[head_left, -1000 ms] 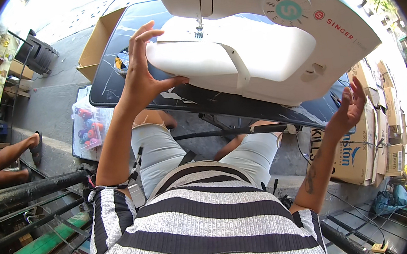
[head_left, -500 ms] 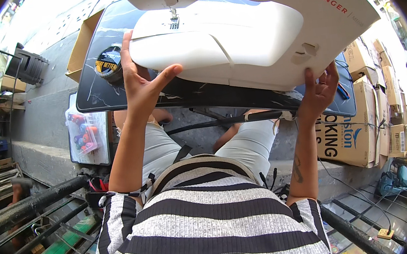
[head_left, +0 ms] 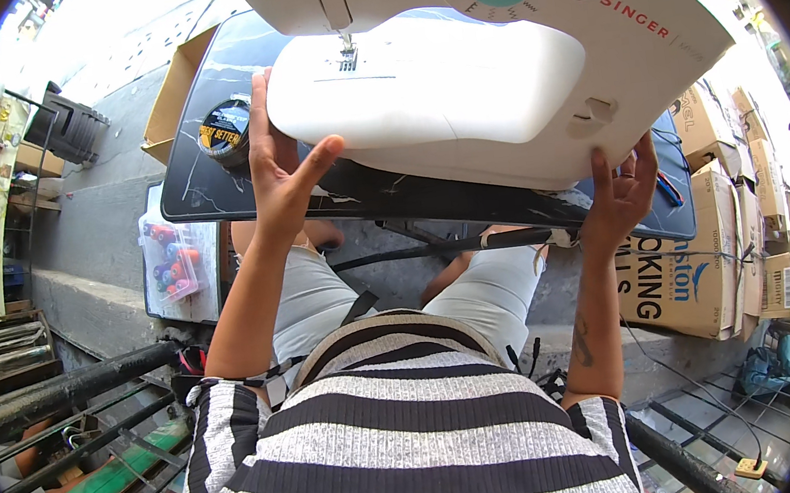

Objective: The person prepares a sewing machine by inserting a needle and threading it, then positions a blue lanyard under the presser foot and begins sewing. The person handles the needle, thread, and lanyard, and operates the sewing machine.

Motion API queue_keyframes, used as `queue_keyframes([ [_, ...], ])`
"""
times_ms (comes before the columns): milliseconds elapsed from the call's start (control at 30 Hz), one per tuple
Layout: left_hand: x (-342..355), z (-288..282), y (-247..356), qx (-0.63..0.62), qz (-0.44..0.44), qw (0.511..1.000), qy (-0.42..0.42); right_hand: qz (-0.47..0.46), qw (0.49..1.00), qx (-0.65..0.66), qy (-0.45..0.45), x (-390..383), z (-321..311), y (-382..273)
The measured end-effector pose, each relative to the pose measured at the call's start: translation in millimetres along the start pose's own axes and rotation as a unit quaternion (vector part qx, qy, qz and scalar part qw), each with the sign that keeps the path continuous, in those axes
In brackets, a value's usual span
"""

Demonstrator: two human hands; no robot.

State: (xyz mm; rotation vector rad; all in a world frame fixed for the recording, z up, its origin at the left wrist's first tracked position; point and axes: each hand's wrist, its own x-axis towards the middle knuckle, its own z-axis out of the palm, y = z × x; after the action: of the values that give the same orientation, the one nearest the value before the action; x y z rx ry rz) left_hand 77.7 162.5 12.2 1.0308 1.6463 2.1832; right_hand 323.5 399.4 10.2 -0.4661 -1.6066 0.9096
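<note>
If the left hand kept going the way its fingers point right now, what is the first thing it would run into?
The left hand points up the left end of the white sewing machine, which it already touches. Straight on, it would probably meet the needle area first, though depth is hard to judge. The round tape roll lies off to its left.

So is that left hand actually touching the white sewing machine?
Touching. The head view shows the left hand pressed flat against the end of the sewing machine, thumb under its base.
</note>
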Motion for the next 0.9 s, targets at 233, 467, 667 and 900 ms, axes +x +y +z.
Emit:
queue_keyframes([
  [233, -4.0, -5.7, -9.9, 0.049, 0.007, 0.999, -0.003, 0.007, 0.997, 0.080, -0.008, -0.8, -0.1, -0.8],
  [467, -10.2, -8.1, -8.0, 0.100, 0.057, 0.992, 0.049, -0.007, 0.992, 0.127, 0.019, 8.1, -2.0, -4.4],
  [667, -14.3, -12.5, -10.0, 0.089, 0.052, 0.993, 0.063, 0.012, 0.999, 0.009, 0.044, 40.1, -28.2, 6.6],
  [900, -26.1, -1.7, -5.3, 0.094, 0.051, 0.993, 0.054, -0.051, 0.970, -0.235, 0.021, 136.6, -58.3, 88.7],
])
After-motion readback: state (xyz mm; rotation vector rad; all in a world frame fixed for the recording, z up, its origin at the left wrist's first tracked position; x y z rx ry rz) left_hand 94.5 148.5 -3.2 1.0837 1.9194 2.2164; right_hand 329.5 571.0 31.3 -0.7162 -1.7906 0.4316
